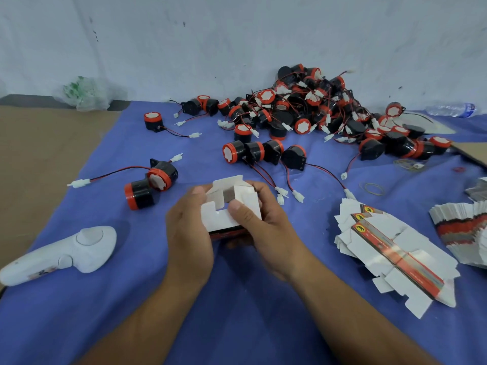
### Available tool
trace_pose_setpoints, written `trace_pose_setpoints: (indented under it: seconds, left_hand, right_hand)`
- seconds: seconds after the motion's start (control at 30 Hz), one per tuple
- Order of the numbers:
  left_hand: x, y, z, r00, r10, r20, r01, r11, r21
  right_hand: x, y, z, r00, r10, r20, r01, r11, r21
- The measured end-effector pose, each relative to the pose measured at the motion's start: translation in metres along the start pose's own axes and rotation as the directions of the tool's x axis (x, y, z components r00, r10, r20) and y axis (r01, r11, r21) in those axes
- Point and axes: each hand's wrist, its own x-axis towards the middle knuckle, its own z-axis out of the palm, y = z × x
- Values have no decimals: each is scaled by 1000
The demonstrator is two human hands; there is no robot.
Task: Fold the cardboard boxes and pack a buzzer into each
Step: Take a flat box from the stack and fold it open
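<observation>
Status, far left: brown cardboard sheet (31,159) lying flat beside blue cloth (237,312); white handheld controller (66,252) parked on the cloth near that edge. Treat both as limits on any leftward sweep.

Left of centre: two loose buzzers (150,184), touching each other, leads trailing left, within easy reach.

Centre: left hand (189,233) gripping cardboard box (232,206) from its left side, fingers curled round it. Right hand (263,227) gripping from the right, thumb pressing a white flap inward, remaining fingers wrapped behind. Box held over the cloth, flaps partly folded, top open, no buzzer inside as far as visible. Judged first stage only: folding unfinished, packing not begun, no finished box in view.

Right: heap of buzzers (316,106) at the back, flat box blanks (390,248) fanned near the right hand, second stack (463,227) at the frame edge. Large remainder, by estimate. Keep wrists off white connectors (297,196) just beyond the box; use bare cloth beneath the forearms.
</observation>
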Motion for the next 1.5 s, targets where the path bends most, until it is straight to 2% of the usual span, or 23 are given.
trace_pose_setpoints:
  seconds: [0.1,0.2,0.37,0.5,0.67,0.73,0.83,0.9,0.97,1.03,1.1,1.17,1.23,1.3,1.37,1.43,1.5]
  left_hand:
    - [-4,-5,1,988,78,137,-92,990,103]
    - [-3,-6,3,982,79,173,-119,965,235]
    - [3,-9,-1,995,23,102,-44,975,216]
    - [0,-10,-1,991,130,10,-124,912,390]
    - [-5,-11,0,968,240,-73,-167,834,526]
    - [-8,-13,1,974,228,-1,-193,827,529]
    - [-12,-13,3,950,222,219,-305,815,493]
    - [-11,-14,0,886,254,387,-441,718,538]
    - [-10,-15,-3,850,214,481,-495,638,590]
    - [-8,-15,-5,862,188,472,-477,617,626]
    - [-6,-14,-5,864,221,452,-486,602,634]
    - [-4,-11,-8,831,279,481,-552,520,652]
    - [-3,-10,-9,785,311,536,-619,449,645]
    - [-4,-9,-7,760,322,564,-648,426,631]
    - [-3,-9,-6,764,334,552,-645,427,634]
    - [-3,-8,-7,792,326,517,-610,476,634]
    - [-2,-8,-8,818,293,494,-570,518,638]
  right_hand:
    - [1,-1,-2,1000,18,-14,-17,999,35]
    - [0,-1,-3,999,38,-7,-37,996,80]
    - [3,1,-1,996,84,13,-85,992,96]
    - [0,2,6,994,102,-30,-103,995,-15]
    - [-2,1,18,987,119,-112,-103,985,137]
    - [-3,3,23,982,135,-135,-107,975,196]
    - [-3,-2,22,970,196,-141,-152,949,275]
    - [-3,-8,15,966,234,-112,-185,926,330]
    - [-3,-15,10,962,263,-75,-225,916,333]
    - [-2,-18,7,964,256,-75,-233,946,227]
    - [-3,-21,6,978,176,-109,-175,984,22]
    - [-3,-25,5,987,104,-122,-120,984,-133]
    - [-4,-30,1,987,89,-135,-115,972,-204]
    - [-5,-32,-4,985,97,-144,-129,964,-231]
    - [-4,-32,-6,984,130,-125,-156,959,-236]
    - [-5,-30,-5,980,137,-145,-172,947,-270]
    - [-4,-29,-8,966,-40,-256,-87,882,-464]
